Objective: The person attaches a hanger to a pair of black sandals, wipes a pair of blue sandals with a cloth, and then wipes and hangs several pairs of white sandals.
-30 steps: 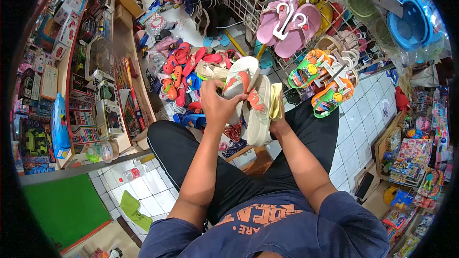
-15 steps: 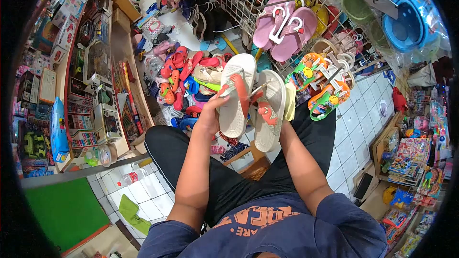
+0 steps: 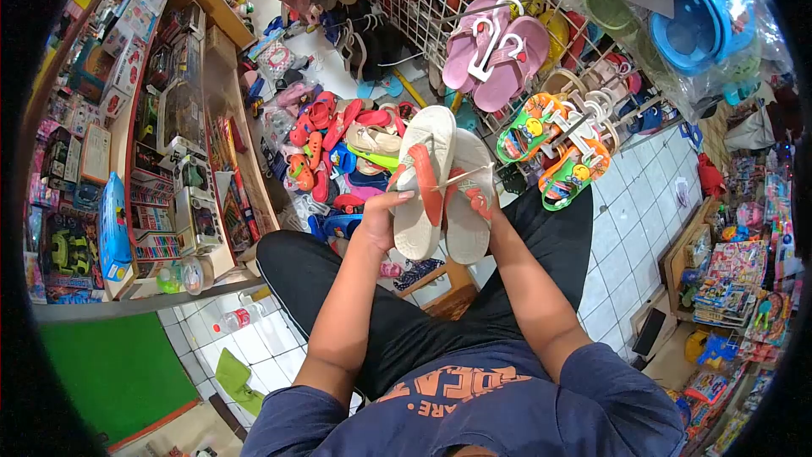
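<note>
A pair of pale flip-flops with coral straps is held upright in front of me, soles side by side, joined by a thin tie between the straps. My left hand [image 3: 385,218] grips the left flip-flop [image 3: 414,233] at its outer edge, thumb across the front. Behind the lower edge of the right flip-flop [image 3: 467,233] is my right hand [image 3: 499,227], its fingers mostly hidden by the sandal. Past them lies a heap of colourful children's shoes [image 3: 321,152] on the floor.
Pink flip-flops [image 3: 499,63] and orange-green sandals [image 3: 575,171] hang on a wire rack [image 3: 414,0] ahead. Shelves of boxed toys [image 3: 190,178] stand at left. A bottle [image 3: 237,318] and green cloth [image 3: 235,379] lie on the tiles. Packaged toys [image 3: 732,275] are at right.
The two flip-flops have come closer together, the right one more upright and nearer the left. The yellow piece seen beside the right one is no longer visible. The view has shifted slightly.
</note>
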